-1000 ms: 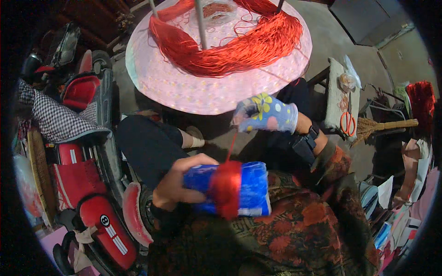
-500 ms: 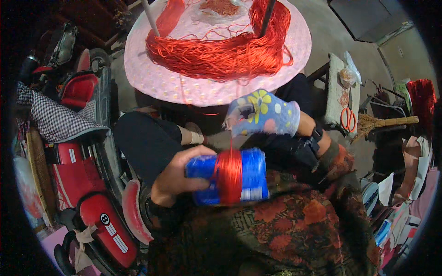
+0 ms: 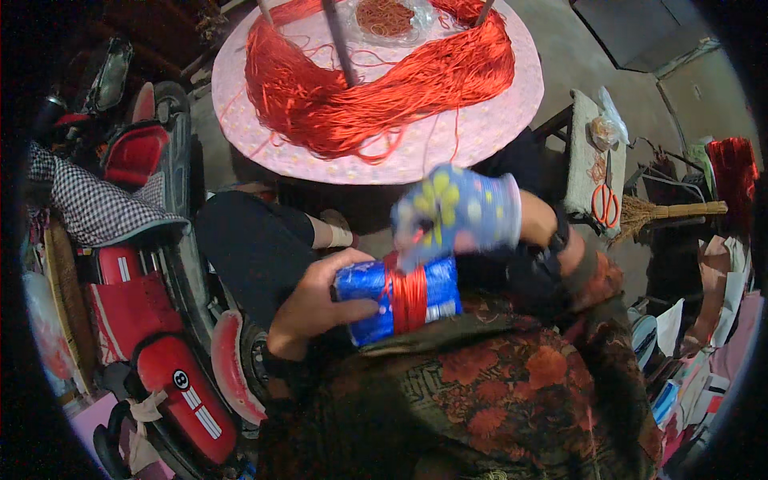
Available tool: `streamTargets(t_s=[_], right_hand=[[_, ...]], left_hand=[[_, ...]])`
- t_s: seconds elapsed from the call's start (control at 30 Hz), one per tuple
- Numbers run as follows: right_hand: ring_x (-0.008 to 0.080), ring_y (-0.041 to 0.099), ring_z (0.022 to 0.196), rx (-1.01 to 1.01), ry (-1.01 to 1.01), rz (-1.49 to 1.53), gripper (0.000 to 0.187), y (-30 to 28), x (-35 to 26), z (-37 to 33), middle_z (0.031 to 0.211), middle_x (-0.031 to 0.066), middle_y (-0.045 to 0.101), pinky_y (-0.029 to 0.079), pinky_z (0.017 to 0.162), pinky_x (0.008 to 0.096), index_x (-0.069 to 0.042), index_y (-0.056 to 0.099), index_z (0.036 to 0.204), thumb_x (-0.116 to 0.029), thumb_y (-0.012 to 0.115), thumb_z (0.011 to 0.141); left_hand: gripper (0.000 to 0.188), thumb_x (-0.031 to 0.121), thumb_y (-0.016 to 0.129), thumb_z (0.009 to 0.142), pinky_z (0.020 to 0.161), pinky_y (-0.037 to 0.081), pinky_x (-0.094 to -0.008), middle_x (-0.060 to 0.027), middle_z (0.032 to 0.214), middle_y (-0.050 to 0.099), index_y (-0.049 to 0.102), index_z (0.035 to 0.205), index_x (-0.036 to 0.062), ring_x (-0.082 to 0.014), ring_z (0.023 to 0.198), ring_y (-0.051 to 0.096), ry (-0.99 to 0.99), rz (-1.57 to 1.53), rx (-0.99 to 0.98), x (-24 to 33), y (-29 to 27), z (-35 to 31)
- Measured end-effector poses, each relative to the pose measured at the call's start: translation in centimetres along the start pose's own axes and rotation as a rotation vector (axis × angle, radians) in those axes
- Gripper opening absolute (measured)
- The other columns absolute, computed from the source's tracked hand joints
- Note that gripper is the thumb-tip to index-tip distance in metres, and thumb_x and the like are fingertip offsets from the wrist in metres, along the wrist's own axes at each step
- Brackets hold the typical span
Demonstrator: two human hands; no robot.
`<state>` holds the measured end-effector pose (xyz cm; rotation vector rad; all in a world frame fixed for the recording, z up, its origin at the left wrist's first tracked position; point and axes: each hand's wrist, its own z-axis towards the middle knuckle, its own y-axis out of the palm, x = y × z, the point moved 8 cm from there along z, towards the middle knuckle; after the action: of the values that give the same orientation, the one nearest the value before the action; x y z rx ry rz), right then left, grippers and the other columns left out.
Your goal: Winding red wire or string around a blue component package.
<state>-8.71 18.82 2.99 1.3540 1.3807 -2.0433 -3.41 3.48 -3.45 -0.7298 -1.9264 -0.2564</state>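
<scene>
My left hand (image 3: 316, 304) grips a blue plastic-wrapped packet (image 3: 364, 290) by its left end, thumb on top. Red cord (image 3: 408, 302) is wound in a thick band round the packet's middle. Just above the packet is my right hand (image 3: 456, 212), in a blue glove with yellow flowers, its fingers curled and somewhat blurred. A bit of red shows between those fingers, where the cord passes through. Beyond, a large skein of red cord (image 3: 384, 108) lies looped round upright rods (image 3: 338, 44) on a round table (image 3: 308, 166) with a pink cover.
A clear bag of thin reddish-brown loops (image 3: 386, 18) sits inside the skein. To the right, orange-handled scissors (image 3: 606, 204) lie on a padded bench (image 3: 584, 172), near a straw broom (image 3: 672, 210). A red ride-on vehicle (image 3: 188, 400) stands at left.
The skein and rods have turned on the table. My right hand has come down closer to the packet. My left hand still holds the packet, now tilted slightly differently.
</scene>
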Motion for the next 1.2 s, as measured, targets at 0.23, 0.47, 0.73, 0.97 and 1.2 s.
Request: streamTargets(t_s=[0.23,0.47,0.73,0.97,1.2], right_hand=[[0.0142,0.064,0.077,0.151,0.281,0.424,0.021,4.1,5.9,-3.1,0.084,0.0056,0.067,0.051,0.073,0.0299,-0.005,0.065,0.099,-0.023,0.058,0.093],[0.0315,0.064,0.070,-0.026,-0.137,-0.307,0.009,2.9,-2.0,-1.2,0.074,0.0106,0.065,0.050,0.058,0.0386,-0.013,0.063,0.085,-0.022,0.062,0.082],[0.0143,0.064,0.084,0.194,0.181,0.225,0.016,0.0,7.7,-2.7,0.090,0.0048,0.067,0.050,0.076,0.0304,-0.004,0.065,0.096,-0.018,0.060,0.090],[0.0298,0.065,0.079,0.192,-0.072,-0.022,0.018,4.9,1.7,-3.5,0.083,0.0126,0.066,0.052,0.072,0.0356,-0.006,0.064,0.096,-0.021,0.054,0.091],[0.0273,0.064,0.071,0.155,-0.193,-0.081,0.016,-1.2,-0.9,0.4,0.074,0.0098,0.065,0.050,0.063,0.0341,-0.010,0.066,0.085,-0.026,0.064,0.084]], left_hand=[[0.063,0.029,0.066,0.079,0.094,0.047,-0.0399,-0.0164,0.116,0.060,0.047,0.128,-0.0041,-0.0242,0.107,0.060,0.121,-1.128,0.182,3.3,-0.4,-3.1],[0.049,0.021,0.075,0.073,0.080,0.049,-0.0297,-0.0052,0.096,0.061,0.057,0.112,-0.0004,-0.0134,0.087,0.059,0.045,-0.160,0.367,-1.0,-2.0,0.1],[0.069,0.032,0.080,0.057,0.086,0.047,-0.0292,-0.0064,0.101,0.063,0.057,0.112,-0.0018,-0.0145,0.093,0.061,0.055,-0.633,-0.277,1.5,1.3,-2.0],[0.044,0.018,0.067,0.076,0.083,0.049,-0.0298,-0.0062,0.102,0.063,0.055,0.115,0.0010,-0.0164,0.092,0.062,0.244,-1.180,0.379,1.8,-2.2,-1.1],[0.054,0.017,0.076,0.066,0.083,0.047,-0.0283,-0.0029,0.099,0.060,0.056,0.113,0.0004,-0.0105,0.090,0.057,-0.028,-0.282,0.051,-0.3,-0.6,-0.3]])
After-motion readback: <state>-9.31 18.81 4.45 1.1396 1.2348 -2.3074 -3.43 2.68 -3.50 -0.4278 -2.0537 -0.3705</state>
